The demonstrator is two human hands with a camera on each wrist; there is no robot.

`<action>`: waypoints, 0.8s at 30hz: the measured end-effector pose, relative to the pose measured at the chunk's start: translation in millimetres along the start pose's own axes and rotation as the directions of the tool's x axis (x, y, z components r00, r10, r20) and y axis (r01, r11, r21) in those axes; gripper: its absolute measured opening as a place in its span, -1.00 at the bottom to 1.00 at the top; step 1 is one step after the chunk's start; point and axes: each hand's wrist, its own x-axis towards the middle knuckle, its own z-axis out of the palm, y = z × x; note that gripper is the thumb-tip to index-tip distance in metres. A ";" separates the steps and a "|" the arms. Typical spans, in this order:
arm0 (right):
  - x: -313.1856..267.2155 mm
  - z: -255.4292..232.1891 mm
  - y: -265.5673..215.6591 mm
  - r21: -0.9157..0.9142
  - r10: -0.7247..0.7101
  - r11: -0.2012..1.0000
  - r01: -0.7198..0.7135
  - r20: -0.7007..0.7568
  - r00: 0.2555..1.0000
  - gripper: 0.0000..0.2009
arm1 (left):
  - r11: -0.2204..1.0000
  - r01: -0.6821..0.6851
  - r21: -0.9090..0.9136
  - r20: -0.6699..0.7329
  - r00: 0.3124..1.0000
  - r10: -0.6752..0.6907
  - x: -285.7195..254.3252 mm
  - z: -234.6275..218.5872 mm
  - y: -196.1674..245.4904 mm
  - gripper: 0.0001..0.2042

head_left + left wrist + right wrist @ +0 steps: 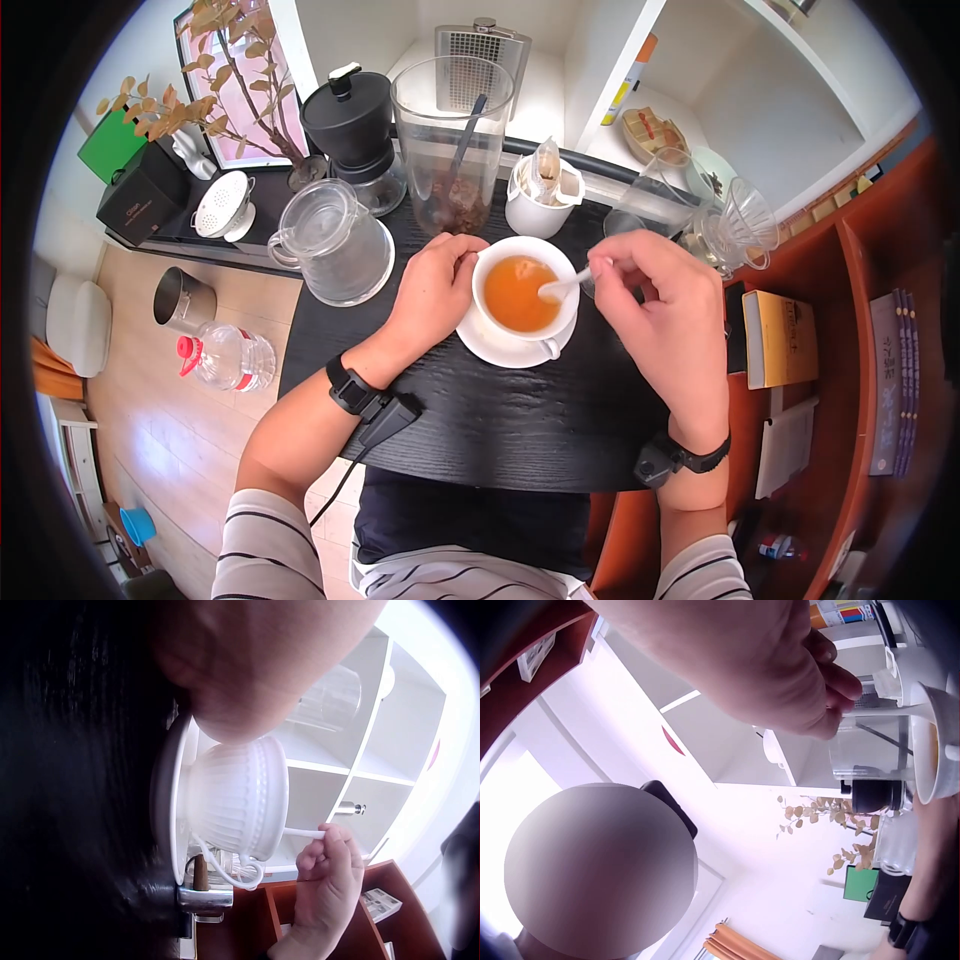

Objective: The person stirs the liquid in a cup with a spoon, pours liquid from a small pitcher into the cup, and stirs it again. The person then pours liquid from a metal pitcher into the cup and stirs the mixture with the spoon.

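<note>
A white cup (521,286) of orange-brown liquid stands on a white saucer (500,350); its ribbed side (236,799) shows in the left wrist view. The left hand (437,283) lies against the left side of the cup and saucer, fingers bent; in the left wrist view the hand (262,667) hides its own fingertips, so its hold is unclear. At the cup's right, the right hand (665,315) pinches the handle of a white spoon (562,287), whose lower end is in the liquid. The right wrist view shows the spoon (889,711) slanting over the rim.
Behind the cup stand a drip bag on a white mug (540,210), a tall glass vessel (420,150) and a black grinder (347,125). A lidded glass pot (335,245) is at left, glass ware (745,225) at right. A plastic bottle (235,358) stands on the floor.
</note>
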 end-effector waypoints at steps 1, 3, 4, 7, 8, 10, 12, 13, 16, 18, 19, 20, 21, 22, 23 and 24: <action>0.3 3.9 2.0 0.000 0.000 1.000 0.000 -0.001 1.000 -0.93 | 1.000 0.003 0.003 0.003 1.000 -0.003 0.0 -0.1 0.4 -0.83; 0.0 12.6 5.5 -0.032 -0.092 0.995 0.090 -0.049 0.995 -0.91 | 1.000 -0.004 -0.003 0.002 1.000 0.004 0.1 0.2 0.1 -0.83; 0.0 14.2 5.3 0.008 -0.118 0.993 0.118 0.004 0.993 -0.88 | 1.000 -0.011 -0.010 0.001 1.000 0.011 0.2 0.3 -0.1 -0.83; -4.0 16.2 -3.5 0.163 -0.108 0.983 0.086 0.132 0.985 -0.87 | 1.000 -0.011 -0.009 0.006 1.000 0.011 0.4 0.0 -1.0 -0.83; -4.4 14.5 -5.5 0.178 -0.120 0.980 0.090 0.160 0.980 -0.89 | 1.000 -0.010 -0.009 0.006 1.000 0.010 0.3 -0.1 -0.7 -0.83; -5.0 6.9 -10.1 0.176 -0.101 0.982 0.069 0.179 0.979 -0.89 | 1.000 -0.013 -0.007 0.005 1.000 0.013 0.0 -0.5 0.7 -0.83; -4.4 -1.6 -12.7 0.174 -0.086 0.983 0.051 0.198 0.976 -0.90 | 1.000 -0.013 -0.009 0.001 1.000 0.013 0.0 0.3 -0.9 -0.83; -3.9 -6.2 -13.0 0.147 -0.050 0.989 0.025 0.174 0.983 -0.91 | 1.000 -0.013 -0.010 -0.001 1.000 0.013 0.1 0.6 -1.4 -0.83; -1.7 -10.3 -8.5 0.076 0.000 0.997 -0.007 0.082 0.997 -0.92 | 1.000 -0.014 -0.011 -0.009 1.000 0.014 0.1 0.8 -1.0 -0.83; 0.9 -7.7 -1.5 0.001 -0.007 1.000 0.007 -0.028 1.000 -0.93 | 1.000 -0.012 -0.013 -0.008 1.000 0.012 -0.2 0.5 0.1 -0.83; 1.2 -4.5 2.2 0.001 -0.007 1.000 0.007 -0.028 1.000 -0.93 | 1.000 -0.010 -0.014 -0.007 1.000 0.010 -0.3 0.4 0.4 -0.83; 1.4 -0.4 5.1 0.038 -0.021 0.999 0.023 -0.058 0.998 -0.92 | 1.000 -0.010 -0.014 -0.006 1.000 0.010 -0.1 0.6 0.2 -0.83; 1.5 3.1 6.7 0.074 -0.034 0.996 0.041 -0.088 0.996 -0.91 | 1.000 -0.009 -0.010 -0.005 1.000 0.009 0.1 0.7 -0.3 -0.83; 1.6 5.8 6.9 0.074 -0.033 0.996 0.040 -0.088 0.996 -0.91 | 1.000 -0.009 -0.006 -0.004 1.000 0.009 0.3 0.8 -0.8 -0.83; 1.8 8.7 6.3 0.073 -0.035 0.997 0.040 -0.067 0.997 -0.91 | 1.000 -0.009 -0.006 -0.003 1.000 0.009 0.3 0.6 -1.6 -0.83; 1.9 11.7 6.0 0.072 -0.037 0.997 0.041 -0.046 0.998 -0.90 | 1.000 -0.006 0.008 0.004 1.000 0.006 0.4 0.2 -2.4 -0.83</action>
